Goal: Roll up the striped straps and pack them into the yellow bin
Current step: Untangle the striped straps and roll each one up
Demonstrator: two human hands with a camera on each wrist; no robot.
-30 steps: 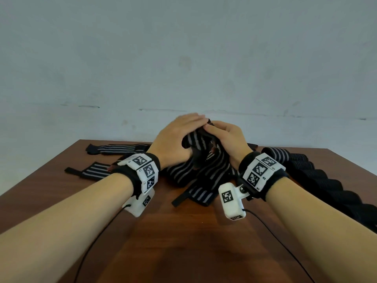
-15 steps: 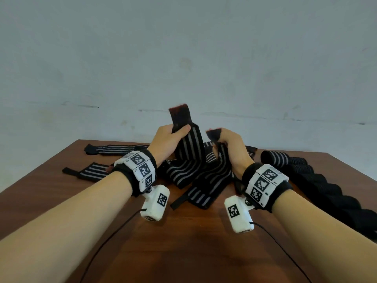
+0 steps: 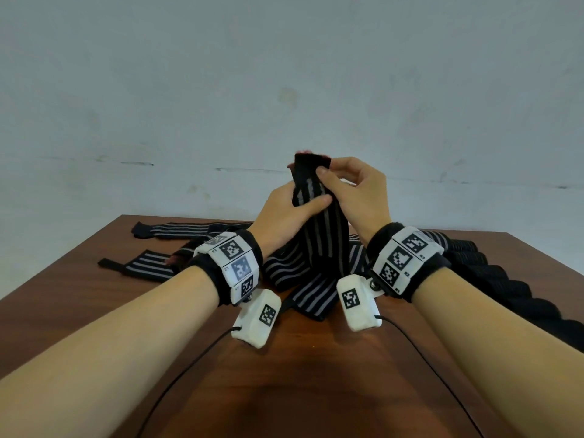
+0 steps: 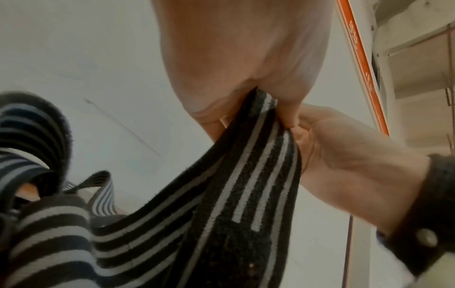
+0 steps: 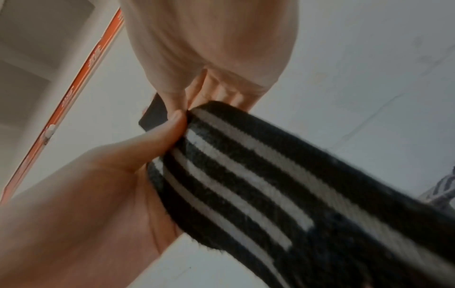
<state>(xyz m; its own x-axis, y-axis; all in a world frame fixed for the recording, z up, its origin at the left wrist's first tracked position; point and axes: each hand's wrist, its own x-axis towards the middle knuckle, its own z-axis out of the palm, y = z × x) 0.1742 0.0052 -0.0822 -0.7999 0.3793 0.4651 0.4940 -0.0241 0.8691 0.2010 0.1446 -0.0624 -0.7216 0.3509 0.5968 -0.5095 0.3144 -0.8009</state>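
Right hand point(image 3: 357, 197) now up at black tip of striped strap point(image 3: 322, 235), thumb and fingers pinching it, left hand point(image 3: 284, 216) gripping just below, thumb across stripes, strap raised over loose straps point(image 3: 297, 276) on wooden table point(image 3: 316, 374), rolled straps point(image 3: 493, 279) at right

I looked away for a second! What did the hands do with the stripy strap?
The left hand lifted one striped strap end up off the pile. The right hand let go of its lower bit and now pinches the strap's top end. The flat straps and rolled straps stayed put.
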